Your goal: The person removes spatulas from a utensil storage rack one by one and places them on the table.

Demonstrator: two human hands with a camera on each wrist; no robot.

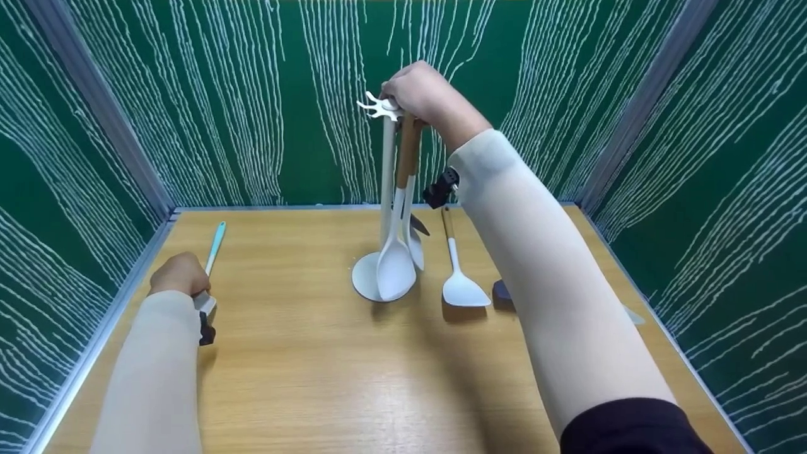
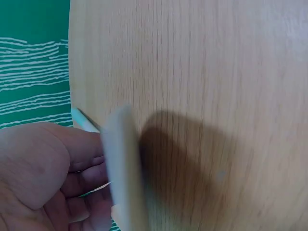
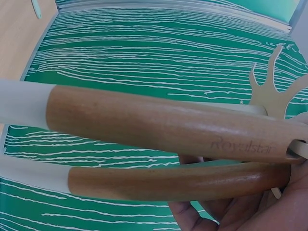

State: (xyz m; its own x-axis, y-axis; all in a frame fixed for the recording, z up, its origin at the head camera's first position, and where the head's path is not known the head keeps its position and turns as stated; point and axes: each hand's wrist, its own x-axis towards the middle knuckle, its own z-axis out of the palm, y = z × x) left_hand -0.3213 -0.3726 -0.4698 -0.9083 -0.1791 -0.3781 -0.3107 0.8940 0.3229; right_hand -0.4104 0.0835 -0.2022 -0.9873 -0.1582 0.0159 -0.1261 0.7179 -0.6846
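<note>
A white stand with a round base (image 1: 364,277) and a pronged top (image 1: 380,108) (image 3: 274,96) holds hanging utensils. My right hand (image 1: 421,91) (image 3: 269,209) is at this top, fingers curled behind the lower wooden handle (image 3: 183,184). A prong passes through the hole of the upper wooden handle (image 3: 159,118); a white spoon (image 1: 396,271) hangs low over the base. At the left, my left hand (image 1: 178,275) (image 2: 36,163) grips a utensil with a turquoise handle (image 1: 217,238) (image 2: 79,117); a pale blurred part (image 2: 124,168) stands before the fingers.
A white turner with a wooden handle (image 1: 465,291) lies right of the stand. Beside it, a dark utensil head (image 1: 502,291) is partly hidden by my right forearm, and a pale tip (image 1: 635,317) shows beyond. Green walls with white streaks border the wooden table (image 1: 284,366).
</note>
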